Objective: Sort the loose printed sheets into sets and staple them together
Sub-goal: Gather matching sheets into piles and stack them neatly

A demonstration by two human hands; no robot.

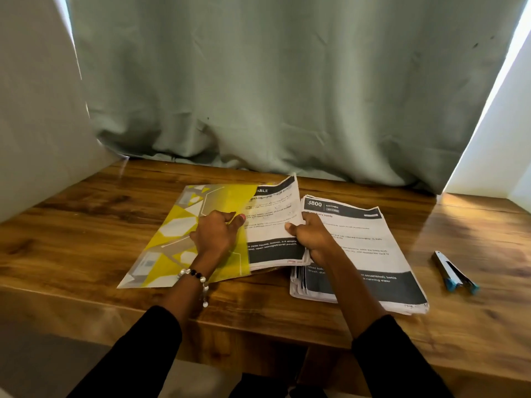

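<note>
While both hands work at mid-table, wooden table (86, 225) with glossy brown grain, pale green curtain (287, 96) hanging behind its far edge. Thick stack of white printed sheets with dark header and footer bands (373, 254) lying flat right of centre, long axis running from the near edge toward the curtain, header reading "3800 KITCHEN" at the far end, text upright for the wearer, near end slightly fanned. Just left of that stack, smaller set of similar printed sheets (273, 225), same lengthwise direction, far corner curling upward. Left of that set and partly overlapping it, yellow and grey translucent plastic folder with geometric shapes (172, 234), long axis slanting from near-left to far-right. Left hand (215, 234) on the folder's right edge, fingers curled, thumb pressed against the smaller set; beaded black and white bracelet (195, 278) on that wrist. Right hand (311, 237) closed, fingers and thumb pinching the smaller set's right edge, above the stack. Well right of the stack, silver stapler with blue tips (455, 272), lying apart, long axis slanted near-right to far-left. Black sleeves on both arms.
</note>
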